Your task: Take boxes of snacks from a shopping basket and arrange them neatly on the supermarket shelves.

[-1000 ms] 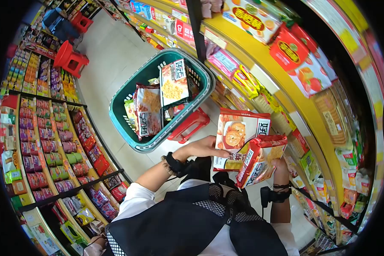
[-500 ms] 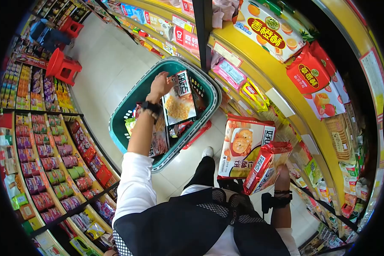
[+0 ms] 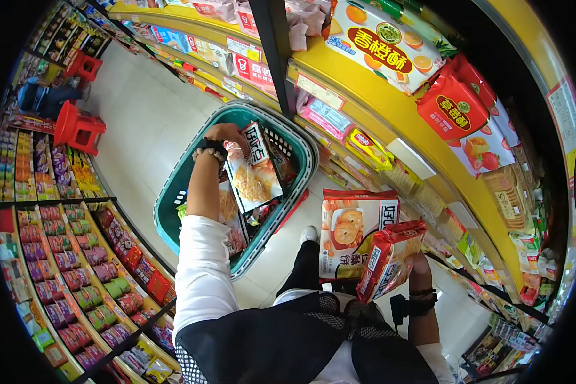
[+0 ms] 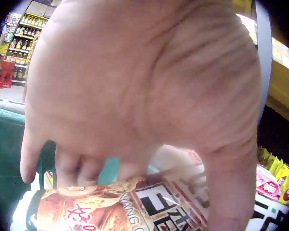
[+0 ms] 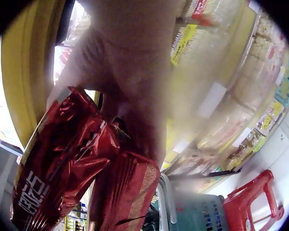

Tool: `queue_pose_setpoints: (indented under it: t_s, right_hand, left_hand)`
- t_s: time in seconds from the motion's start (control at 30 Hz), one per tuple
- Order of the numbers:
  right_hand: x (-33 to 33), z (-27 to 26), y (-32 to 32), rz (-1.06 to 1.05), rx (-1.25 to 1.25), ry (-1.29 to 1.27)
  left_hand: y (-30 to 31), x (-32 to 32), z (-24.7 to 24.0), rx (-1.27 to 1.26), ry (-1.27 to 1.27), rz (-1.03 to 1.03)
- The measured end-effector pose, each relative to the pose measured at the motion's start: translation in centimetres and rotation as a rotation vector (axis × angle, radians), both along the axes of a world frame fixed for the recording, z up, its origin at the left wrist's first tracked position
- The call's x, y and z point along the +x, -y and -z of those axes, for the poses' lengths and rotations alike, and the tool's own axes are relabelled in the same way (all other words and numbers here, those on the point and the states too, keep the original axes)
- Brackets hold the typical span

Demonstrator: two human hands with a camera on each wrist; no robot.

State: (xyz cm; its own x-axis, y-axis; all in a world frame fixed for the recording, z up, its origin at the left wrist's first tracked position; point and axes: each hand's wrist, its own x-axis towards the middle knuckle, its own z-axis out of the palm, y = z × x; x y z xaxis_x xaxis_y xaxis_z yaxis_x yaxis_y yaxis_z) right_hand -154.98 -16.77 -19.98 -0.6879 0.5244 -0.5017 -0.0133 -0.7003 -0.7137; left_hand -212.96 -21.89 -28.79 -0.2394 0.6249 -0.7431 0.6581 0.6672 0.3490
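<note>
My left hand [image 3: 225, 136] reaches into the green shopping basket [image 3: 166, 221] and grips the upper edge of a biscuit packet [image 3: 253, 182] with a golden nutty picture. In the left wrist view, the thumb and fingers of the left hand [image 4: 139, 91] spread either side of the packet's brown printed face [image 4: 106, 207]; some fingertips are hidden. On the other side, my right hand [image 3: 420, 265] holds two red-and-white biscuit packets, a large one [image 3: 349, 227] behind a smaller one [image 3: 390, 256]. Crumpled red foil [image 5: 82, 149] shows beneath the right hand [image 5: 130, 77] in the right wrist view.
Another packet [image 3: 233, 224] lies in the basket, which rests on a red stool [image 3: 292, 214]. Stocked biscuit shelves [image 3: 365, 105] run along the right and snack shelves [image 3: 77, 269] along the left. Farther up the tiled aisle [image 3: 144, 96] stand another red stool [image 3: 77, 128] and a person [image 3: 41, 96].
My left hand let go of the packets at the right hand and moved into the basket, onto the biscuit packet, which has tilted slightly. The right hand still holds its two packets.
</note>
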Motion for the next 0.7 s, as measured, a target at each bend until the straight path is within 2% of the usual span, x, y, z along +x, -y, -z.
queue_pose_setpoints:
  t_s: [0.2, 0.27, 0.37, 0.43, 0.57, 0.6, 0.67, 0.7]
  right_hand:
    - [0.5, 0.0, 0.1, -0.082, -0.065, 0.005]
    - [0.7, 0.2, 0.2, -0.089, -0.057, 0.006]
    - [1.8, 1.3, 0.4, -0.094, -0.070, -0.011]
    - [1.8, 1.2, 0.7, -0.092, -0.092, -0.029]
    - [1.4, 0.5, 1.2, -0.062, -0.066, -0.054]
    - [1.4, 0.4, 1.4, -0.049, -0.062, -0.058]
    - [1.2, 0.1, 1.7, -0.051, -0.065, -0.067]
    - [1.1, 0.0, 1.8, -0.059, -0.068, -0.074]
  left_hand:
    - [0.3, -1.5, 0.8, -0.043, 0.111, 0.024]
    - [0.8, -2.0, 1.5, -0.035, 0.059, 0.025]
    - [0.7, -0.8, -1.1, -0.035, -0.028, 0.032]
    - [0.3, -0.4, -2.2, -0.210, 0.002, -0.031]
    - [0.6, 0.4, -4.1, -0.121, 0.051, 0.010]
    - [0.8, -0.3, -2.7, -0.121, 0.049, 0.015]
    - [1.6, -2.3, 1.6, 0.035, 0.225, -0.001]
    - [1.5, -2.3, 1.4, 0.034, 0.224, 0.004]
